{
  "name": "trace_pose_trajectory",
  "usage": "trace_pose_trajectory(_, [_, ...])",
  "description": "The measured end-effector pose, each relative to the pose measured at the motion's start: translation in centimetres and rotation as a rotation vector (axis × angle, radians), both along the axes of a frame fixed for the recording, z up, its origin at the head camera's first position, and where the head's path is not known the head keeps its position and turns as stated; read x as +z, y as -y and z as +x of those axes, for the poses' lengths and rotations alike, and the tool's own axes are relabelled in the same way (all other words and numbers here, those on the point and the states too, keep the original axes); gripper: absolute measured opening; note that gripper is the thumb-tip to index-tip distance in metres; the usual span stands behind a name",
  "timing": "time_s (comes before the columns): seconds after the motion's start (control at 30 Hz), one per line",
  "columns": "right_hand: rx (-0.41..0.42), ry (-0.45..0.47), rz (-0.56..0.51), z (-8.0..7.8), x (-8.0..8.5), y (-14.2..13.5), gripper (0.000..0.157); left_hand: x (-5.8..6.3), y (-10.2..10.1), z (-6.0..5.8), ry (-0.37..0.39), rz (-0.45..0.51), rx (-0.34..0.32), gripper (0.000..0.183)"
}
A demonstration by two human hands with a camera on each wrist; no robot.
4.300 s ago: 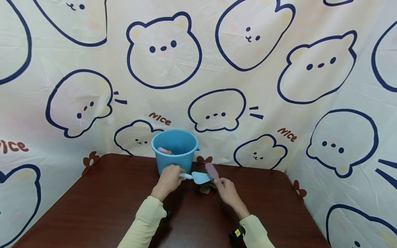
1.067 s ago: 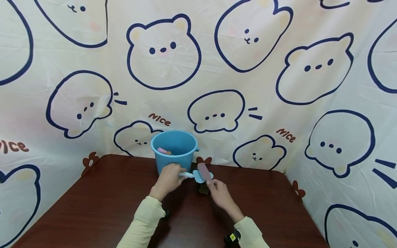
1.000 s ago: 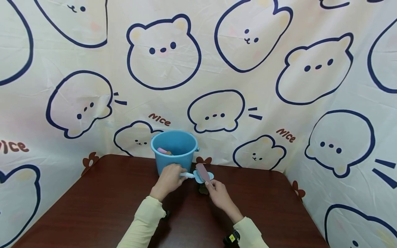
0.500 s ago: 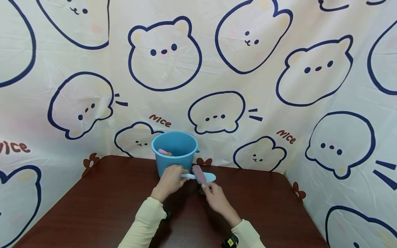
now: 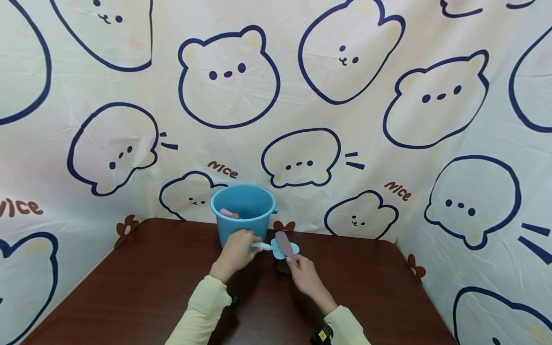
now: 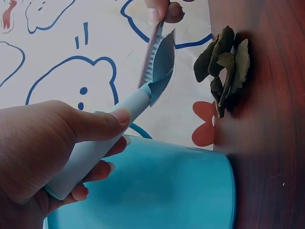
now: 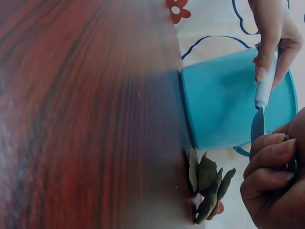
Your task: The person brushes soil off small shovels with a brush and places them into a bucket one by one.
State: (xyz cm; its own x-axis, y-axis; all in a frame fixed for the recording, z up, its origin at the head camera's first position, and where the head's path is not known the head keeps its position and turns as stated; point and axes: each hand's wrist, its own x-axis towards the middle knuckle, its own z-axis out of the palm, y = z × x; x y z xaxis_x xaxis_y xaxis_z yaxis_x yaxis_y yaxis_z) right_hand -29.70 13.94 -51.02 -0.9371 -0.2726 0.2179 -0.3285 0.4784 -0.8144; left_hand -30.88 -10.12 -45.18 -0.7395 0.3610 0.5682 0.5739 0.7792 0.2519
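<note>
My left hand (image 5: 236,254) grips the white-blue handle of a small light-blue toy shovel (image 6: 165,59), thumb along the top in the left wrist view. The shovel's blade is held above the table. My right hand (image 5: 307,277) holds a mauve brush (image 5: 283,243) by its handle. Its pale bristles face the blade and look to be against it. Below the blade lies a clump of dull green, leaf-like pieces (image 6: 228,62), mostly hidden in the head view but plain in both wrist views. In the right wrist view, curled fingers hide most of the brush.
A blue bucket (image 5: 254,226) stands at the table's back edge, just behind my left hand. Inside it lies a pink and tan item (image 5: 228,213), partly hidden. The dark brown table (image 5: 172,287) meets a cloth backdrop (image 5: 233,105) printed with cartoon animals.
From the blade's far right end, the brush has moved left along the shovel, then slightly back right in the last half second. My left hand and the shovel stay nearly still.
</note>
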Motion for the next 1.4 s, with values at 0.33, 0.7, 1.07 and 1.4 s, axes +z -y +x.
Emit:
trace_pose_trajectory(0.33, [-0.06,-0.003,0.023,-1.1,-1.0,-1.1,0.037,0.0,0.3,0.0,-0.001,-0.023,0.007,0.023])
trace_pose_trajectory(0.7, [-0.109,0.016,0.018,-1.8,-0.9,-2.6,0.04,-0.2,0.6,-0.3,-0.014,-0.032,0.022,0.024])
trace_pose_trajectory(1.07, [-0.12,0.003,-0.012,-1.8,-0.6,-3.6,0.04,-0.3,0.9,-0.5,0.031,0.008,0.016,0.024])
trace_pose_trajectory(1.4, [-0.074,0.021,-0.051,-1.2,0.8,-2.6,0.04,-0.2,0.7,-0.2,0.048,0.024,-0.006,0.021])
